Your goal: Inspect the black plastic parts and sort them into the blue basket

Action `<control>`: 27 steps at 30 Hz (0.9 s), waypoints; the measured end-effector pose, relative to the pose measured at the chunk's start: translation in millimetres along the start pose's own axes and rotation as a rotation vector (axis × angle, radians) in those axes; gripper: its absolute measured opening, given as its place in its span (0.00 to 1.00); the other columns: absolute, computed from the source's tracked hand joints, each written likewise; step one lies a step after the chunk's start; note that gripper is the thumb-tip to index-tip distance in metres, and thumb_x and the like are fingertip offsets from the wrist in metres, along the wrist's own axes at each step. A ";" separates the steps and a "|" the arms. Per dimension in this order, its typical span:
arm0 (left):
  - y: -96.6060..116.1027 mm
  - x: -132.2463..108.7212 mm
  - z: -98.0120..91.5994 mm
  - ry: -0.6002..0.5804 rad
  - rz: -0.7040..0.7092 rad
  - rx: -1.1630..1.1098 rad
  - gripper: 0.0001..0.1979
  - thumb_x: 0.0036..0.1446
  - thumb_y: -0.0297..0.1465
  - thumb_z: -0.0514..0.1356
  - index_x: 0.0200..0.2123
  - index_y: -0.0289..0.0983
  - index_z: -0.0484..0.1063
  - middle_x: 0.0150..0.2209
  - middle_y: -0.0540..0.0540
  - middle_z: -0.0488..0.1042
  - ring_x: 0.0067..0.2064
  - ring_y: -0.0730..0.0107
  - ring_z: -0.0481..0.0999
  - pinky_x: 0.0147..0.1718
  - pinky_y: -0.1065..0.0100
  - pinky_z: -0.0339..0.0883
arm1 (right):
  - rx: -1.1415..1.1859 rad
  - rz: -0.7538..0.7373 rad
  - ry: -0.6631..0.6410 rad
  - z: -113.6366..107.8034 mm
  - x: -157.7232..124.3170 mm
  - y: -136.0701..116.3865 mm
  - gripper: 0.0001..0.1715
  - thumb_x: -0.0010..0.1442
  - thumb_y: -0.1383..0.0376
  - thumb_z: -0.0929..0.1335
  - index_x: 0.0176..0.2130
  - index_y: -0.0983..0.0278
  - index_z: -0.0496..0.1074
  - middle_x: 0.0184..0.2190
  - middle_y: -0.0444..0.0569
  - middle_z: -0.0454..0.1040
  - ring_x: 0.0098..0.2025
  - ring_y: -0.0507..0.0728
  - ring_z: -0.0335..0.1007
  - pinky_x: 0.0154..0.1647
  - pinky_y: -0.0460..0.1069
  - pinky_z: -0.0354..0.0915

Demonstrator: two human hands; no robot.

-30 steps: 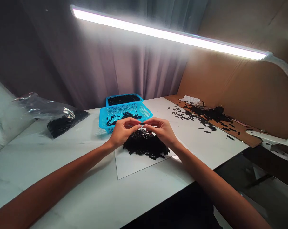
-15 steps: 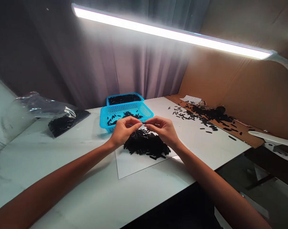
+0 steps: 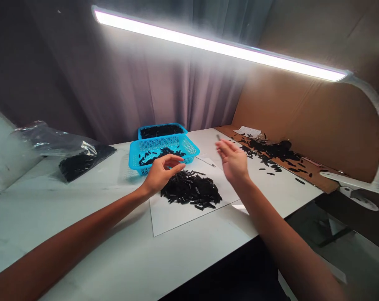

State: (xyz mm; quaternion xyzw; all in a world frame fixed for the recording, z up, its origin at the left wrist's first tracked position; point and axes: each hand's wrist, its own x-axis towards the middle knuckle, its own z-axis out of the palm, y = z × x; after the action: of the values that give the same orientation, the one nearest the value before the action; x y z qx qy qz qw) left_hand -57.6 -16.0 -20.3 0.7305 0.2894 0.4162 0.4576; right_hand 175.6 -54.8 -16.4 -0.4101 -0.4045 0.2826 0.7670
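Our left hand (image 3: 161,173) hangs just beside the pile of small black strips (image 3: 191,190) on a white sheet (image 3: 176,219), fingers loosely curled, nothing seen held. Our right hand (image 3: 233,161) is raised, fingers apart. Strips look light and stiff; best pinched by the ends.

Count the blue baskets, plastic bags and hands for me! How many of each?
Blue baskets: 2
Clear plastic bag: 1
Hands: 2 (left hand, right hand)
Total: 5
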 end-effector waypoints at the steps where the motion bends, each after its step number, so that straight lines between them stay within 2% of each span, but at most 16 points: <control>1: -0.8 0.2 0.0 -0.004 -0.004 0.004 0.14 0.54 0.39 0.67 0.41 0.36 0.77 0.35 0.44 0.80 0.37 0.65 0.77 0.31 0.68 0.68 | 0.022 0.004 0.072 -9.3 9.5 0.1 0.11 0.52 0.59 0.77 0.30 0.62 0.75 0.27 0.43 0.76 0.31 0.49 0.73 0.33 0.43 0.74; 3: -1.8 0.2 0.2 -0.012 -0.007 0.016 0.14 0.55 0.38 0.67 0.40 0.37 0.77 0.35 0.44 0.80 0.37 0.64 0.78 0.31 0.68 0.68 | 0.044 0.028 0.152 -22.2 21.5 0.8 0.14 0.51 0.59 0.77 0.25 0.62 0.72 0.25 0.43 0.74 0.29 0.49 0.72 0.30 0.42 0.74; 6: -1.2 -1.0 1.4 -0.033 0.003 0.045 0.12 0.55 0.39 0.66 0.39 0.37 0.77 0.36 0.44 0.80 0.38 0.64 0.78 0.33 0.67 0.68 | 0.047 0.092 0.115 -17.1 15.9 4.8 0.15 0.47 0.60 0.79 0.25 0.63 0.72 0.24 0.44 0.75 0.28 0.50 0.73 0.30 0.43 0.74; 10: 4.1 -5.1 4.5 -0.055 0.048 0.100 0.13 0.54 0.39 0.67 0.40 0.38 0.78 0.36 0.45 0.80 0.39 0.63 0.78 0.34 0.66 0.69 | 0.009 0.165 -0.128 20.8 -20.4 9.9 0.17 0.44 0.60 0.80 0.34 0.65 0.79 0.26 0.47 0.80 0.29 0.53 0.76 0.35 0.48 0.74; 13: 7.6 -7.8 6.5 -0.041 0.087 0.136 0.12 0.54 0.38 0.67 0.39 0.38 0.78 0.36 0.46 0.81 0.38 0.63 0.78 0.32 0.67 0.69 | -0.033 0.181 -0.302 41.7 -43.3 8.9 0.16 0.44 0.61 0.80 0.33 0.65 0.79 0.28 0.48 0.81 0.30 0.55 0.77 0.36 0.50 0.73; 15: 8.5 -8.5 6.9 -0.019 0.108 0.157 0.10 0.54 0.37 0.67 0.36 0.38 0.78 0.35 0.46 0.81 0.36 0.64 0.78 0.32 0.67 0.68 | -0.052 0.178 -0.361 46.3 -50.2 7.3 0.15 0.45 0.60 0.80 0.32 0.64 0.79 0.29 0.48 0.81 0.32 0.56 0.78 0.36 0.50 0.73; 20: 8.6 -9.1 6.7 0.009 0.153 0.184 0.06 0.54 0.35 0.67 0.33 0.38 0.80 0.34 0.46 0.82 0.36 0.64 0.78 0.31 0.67 0.68 | -0.089 0.147 -0.398 43.8 -50.8 5.8 0.14 0.48 0.58 0.78 0.33 0.63 0.78 0.30 0.47 0.81 0.33 0.56 0.77 0.38 0.52 0.73; 27: 8.6 -10.2 6.2 0.014 0.184 0.176 0.08 0.55 0.37 0.67 0.32 0.38 0.80 0.33 0.47 0.81 0.35 0.66 0.77 0.29 0.68 0.66 | -0.103 0.120 -0.407 45.2 -51.6 4.2 0.14 0.49 0.57 0.78 0.33 0.63 0.78 0.30 0.46 0.79 0.34 0.55 0.77 0.37 0.51 0.73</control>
State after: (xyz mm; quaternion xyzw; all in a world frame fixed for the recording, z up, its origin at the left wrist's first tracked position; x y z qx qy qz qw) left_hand -56.8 -30.4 -17.4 0.7885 0.2597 0.4343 0.3496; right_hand 110.2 -74.1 -24.8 -0.4066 -0.5401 0.3835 0.6292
